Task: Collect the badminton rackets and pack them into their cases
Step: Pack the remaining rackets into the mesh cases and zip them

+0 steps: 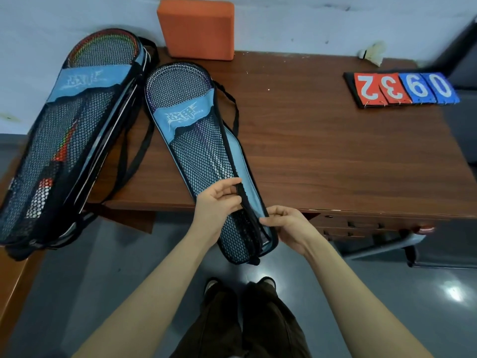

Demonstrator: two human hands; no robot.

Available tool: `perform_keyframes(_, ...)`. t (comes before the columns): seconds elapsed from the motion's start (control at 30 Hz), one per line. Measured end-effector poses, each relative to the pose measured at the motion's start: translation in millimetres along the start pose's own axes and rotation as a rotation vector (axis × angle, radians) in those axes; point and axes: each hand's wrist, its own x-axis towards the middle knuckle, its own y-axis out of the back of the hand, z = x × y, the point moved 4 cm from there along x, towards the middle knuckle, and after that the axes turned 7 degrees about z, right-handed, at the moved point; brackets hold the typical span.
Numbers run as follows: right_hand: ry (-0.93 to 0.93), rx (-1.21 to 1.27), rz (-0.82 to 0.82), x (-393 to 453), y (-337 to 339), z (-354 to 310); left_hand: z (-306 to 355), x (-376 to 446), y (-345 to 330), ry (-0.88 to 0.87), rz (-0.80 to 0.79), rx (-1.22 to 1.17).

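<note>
Both hands pinch the case (206, 151) overhanging the table edge (335, 210).

Two blue mesh racket cases: one case (204, 151) under the hands, one case (64, 135) at the left. One orange block (197, 28). One shuttlecock (373, 52). One scoreboard (402, 89) with four digit cards, two red, two blue. One table (322, 151). Two hands: left hand (218, 202), right hand (289, 226).

left hand (219, 200) pinching, right hand (286, 226) pinching
</note>
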Motion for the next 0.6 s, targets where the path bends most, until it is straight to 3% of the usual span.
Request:
perform_keyframes(0.13, 0.034, -0.008, -0.01, -4.8, 18.3, -18.9, 8.0, 7.7, -17.7, -0.123, -0.039, 0.115)
perform_keyframes(0.23, 0.079, -0.032, 0.054, -3.7, 36.3, -30.5, 1.7, 17.5, -41.5, -0.315, -0.174, 0.618)
perform_keyframes(0.33, 0.13, -0.03, 0.177, -4.0, 63.9, -44.9, -19.2, 29.0, -58.8, -0.353, -0.256, 1.024)
perform_keyframes(0.5, 0.222, -0.265, 0.244, -5.3, 102.2, -71.8, -39.3, 50.7, -103.4, -0.442, -0.386, 1.327)
perform_keyframes(0.6, 0.337, -0.434, 0.371, 7.0, 117.6, -84.5, -46.0, 67.2, -123.7, -0.453, -0.441, 1.417)
